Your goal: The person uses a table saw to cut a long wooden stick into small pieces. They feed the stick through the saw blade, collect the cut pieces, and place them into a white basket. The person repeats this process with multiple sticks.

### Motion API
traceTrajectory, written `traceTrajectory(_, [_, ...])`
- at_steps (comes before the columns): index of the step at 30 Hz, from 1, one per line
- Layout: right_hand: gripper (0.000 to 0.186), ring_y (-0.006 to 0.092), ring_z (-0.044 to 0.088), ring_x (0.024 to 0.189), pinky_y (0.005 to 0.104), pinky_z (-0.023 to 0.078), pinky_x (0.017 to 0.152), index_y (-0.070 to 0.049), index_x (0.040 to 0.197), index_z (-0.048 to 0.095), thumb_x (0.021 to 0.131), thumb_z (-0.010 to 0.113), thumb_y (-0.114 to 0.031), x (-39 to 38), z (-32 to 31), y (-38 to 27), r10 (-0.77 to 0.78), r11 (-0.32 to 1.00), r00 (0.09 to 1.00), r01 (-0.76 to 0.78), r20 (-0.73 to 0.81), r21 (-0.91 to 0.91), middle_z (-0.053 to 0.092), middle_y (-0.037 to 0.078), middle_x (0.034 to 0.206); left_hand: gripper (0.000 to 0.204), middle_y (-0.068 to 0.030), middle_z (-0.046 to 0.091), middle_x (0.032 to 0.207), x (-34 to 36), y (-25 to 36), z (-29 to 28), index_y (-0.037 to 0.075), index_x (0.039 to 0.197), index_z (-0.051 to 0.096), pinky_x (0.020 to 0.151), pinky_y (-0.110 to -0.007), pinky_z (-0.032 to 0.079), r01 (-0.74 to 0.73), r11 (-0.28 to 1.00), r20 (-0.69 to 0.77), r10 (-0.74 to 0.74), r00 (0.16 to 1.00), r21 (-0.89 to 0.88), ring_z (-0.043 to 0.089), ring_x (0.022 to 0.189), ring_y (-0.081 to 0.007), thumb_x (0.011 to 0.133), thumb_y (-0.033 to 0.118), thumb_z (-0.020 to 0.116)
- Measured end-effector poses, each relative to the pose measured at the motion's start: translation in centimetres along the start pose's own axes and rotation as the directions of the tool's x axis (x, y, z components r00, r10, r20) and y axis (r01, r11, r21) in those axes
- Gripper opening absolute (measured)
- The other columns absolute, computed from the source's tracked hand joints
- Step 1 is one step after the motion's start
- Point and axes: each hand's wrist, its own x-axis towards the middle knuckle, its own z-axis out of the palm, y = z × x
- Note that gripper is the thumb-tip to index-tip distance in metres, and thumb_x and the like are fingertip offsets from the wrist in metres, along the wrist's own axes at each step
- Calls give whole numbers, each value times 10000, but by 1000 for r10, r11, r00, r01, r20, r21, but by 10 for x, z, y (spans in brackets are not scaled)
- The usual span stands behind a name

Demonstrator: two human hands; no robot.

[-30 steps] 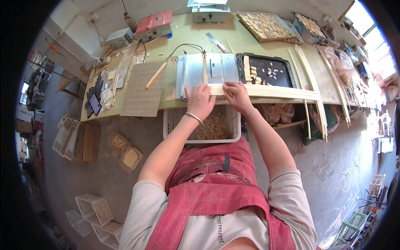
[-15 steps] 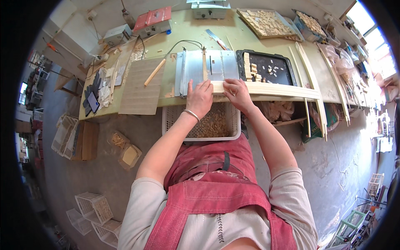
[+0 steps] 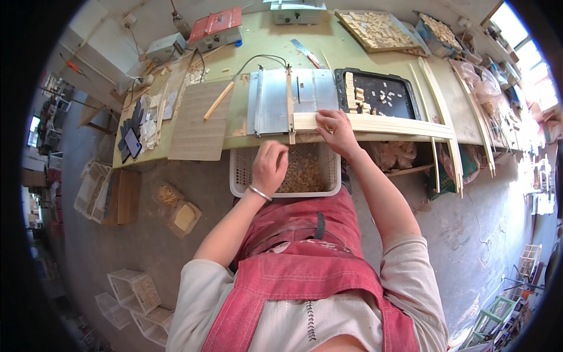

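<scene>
Several pale wooden strips (image 3: 393, 125) lie side by side along the table's front edge. Their left end meets a narrow wooden bar (image 3: 290, 97) on a silver metal plate (image 3: 270, 97). My right hand (image 3: 336, 130) is closed on the strips near that end, thumb toward me and fingers over the top. Over a white plastic basket (image 3: 234, 186) holding many small wooden pieces (image 3: 305, 170), my left hand (image 3: 271, 167) hangs with its fingers curled together. Whatever those fingers may hold is hidden.
Beyond the strips sits a black tray (image 3: 415, 105) with wooden blocks. A cardboard sheet (image 3: 196, 126) and a wooden stick (image 3: 219, 101) lie left of the plate. Longer strips (image 3: 440, 97) cross the right side and overhang the edge. A red-topped box (image 3: 216, 26) stands at the back.
My left hand has left the strips' left end and moved down and toward me, over the basket. The right hand keeps its grip on the strips, nearly in place.
</scene>
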Motion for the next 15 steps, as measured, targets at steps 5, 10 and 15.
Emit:
traceTrajectory(5, [322, 335, 581, 1287, 478, 373, 1186, -88, 1192, 764, 880, 777, -165, 0, 4, 5, -14, 1000, 1000, 14, -2, 8, 686, 113, 1340, 476, -139, 630, 1123, -54, -67, 21, 18, 1390, 502, 803, -400, 564, 521, 850, -4, -523, 852, -76, 662, 899, -253, 976, 125, 711])
traceTrajectory(10, [337, 354, 583, 1279, 476, 386, 1168, -67, 1184, 766, 860, 788, -157, 3, 3, 4, -26, 1000, 1000, 26, 13, 10, 689, 130, 1331, 442, -198, 651, 1014, -36, -86, 24, 19, 1227, 516, 802, -486, 539, 578, 816, 33, -577, 816, -12, 664, 899, -371, 925, 211, 776])
traceTrajectory(15, [333, 352, 587, 1273, 477, 419, 1131, -44, 1178, 755, 857, 781, -130, 0, 1, 20, -57, 998, 998, 56, 40, 26, 678, 134, 1334, 470, -192, 695, 1008, -15, -77, 30, 21, 1183, 558, 849, -476, 549, 572, 819, 101, -566, 818, -48, 692, 947, -379, 908, 313, 805])
